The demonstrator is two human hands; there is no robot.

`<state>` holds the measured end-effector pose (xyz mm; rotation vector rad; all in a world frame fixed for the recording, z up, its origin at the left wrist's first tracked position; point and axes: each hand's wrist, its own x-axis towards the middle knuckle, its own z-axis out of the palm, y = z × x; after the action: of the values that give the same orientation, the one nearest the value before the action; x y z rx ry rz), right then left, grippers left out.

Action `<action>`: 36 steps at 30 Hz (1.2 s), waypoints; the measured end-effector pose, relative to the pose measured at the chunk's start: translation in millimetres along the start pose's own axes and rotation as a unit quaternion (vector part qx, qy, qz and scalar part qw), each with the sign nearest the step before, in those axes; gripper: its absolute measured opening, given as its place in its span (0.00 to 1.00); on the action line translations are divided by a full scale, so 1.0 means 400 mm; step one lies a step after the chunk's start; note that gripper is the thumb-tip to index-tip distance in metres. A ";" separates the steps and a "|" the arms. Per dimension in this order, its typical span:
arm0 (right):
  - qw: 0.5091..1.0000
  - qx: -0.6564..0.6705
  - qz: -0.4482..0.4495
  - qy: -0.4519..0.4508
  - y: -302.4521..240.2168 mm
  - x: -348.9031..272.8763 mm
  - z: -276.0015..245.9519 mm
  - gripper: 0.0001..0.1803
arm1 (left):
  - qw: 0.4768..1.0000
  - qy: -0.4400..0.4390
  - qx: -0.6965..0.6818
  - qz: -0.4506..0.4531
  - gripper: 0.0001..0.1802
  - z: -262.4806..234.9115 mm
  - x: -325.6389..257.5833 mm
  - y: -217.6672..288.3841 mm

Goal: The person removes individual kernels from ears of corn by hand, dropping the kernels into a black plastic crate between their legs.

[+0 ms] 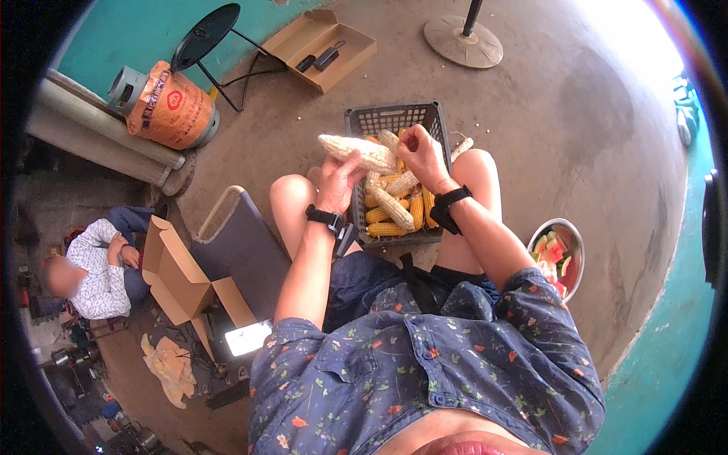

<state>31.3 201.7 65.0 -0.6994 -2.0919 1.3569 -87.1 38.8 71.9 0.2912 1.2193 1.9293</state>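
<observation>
My left hand (pixel 338 180) grips a pale, whitish corn cob (pixel 355 151) over the near left part of a dark plastic crate (pixel 353 120), thumb laid along its side. Just beyond the cob's right end, my right hand (pixel 426 161) is closed, fingers curled in a pinch; whatever lies between them cannot be made out. Below both hands, the crate holds several yellow ears of corn (pixel 390 228) mixed with whitish cobs (pixel 393 207). Another pale cob (pixel 462 147) lies at the crate's right edge, by my knee.
A metal bowl (pixel 578 262) with melon pieces stands on the floor to my right. At left are a grey chair (pixel 241 250), an open cardboard box (pixel 176 277) and a lit phone (pixel 249 339). A seated person (pixel 102 262) is farther left. Beyond stand a gas cylinder (pixel 174 110) and another open box (pixel 356 57).
</observation>
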 end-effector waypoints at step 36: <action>0.988 0.040 0.001 -0.150 0.012 -0.009 -0.002 0.10 | 1.000 0.019 0.023 0.006 0.22 0.000 -0.002 -0.001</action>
<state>35.1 201.6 60.1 -0.4877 -2.2484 1.6205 -86.5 38.3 71.8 0.2870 1.2899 1.9271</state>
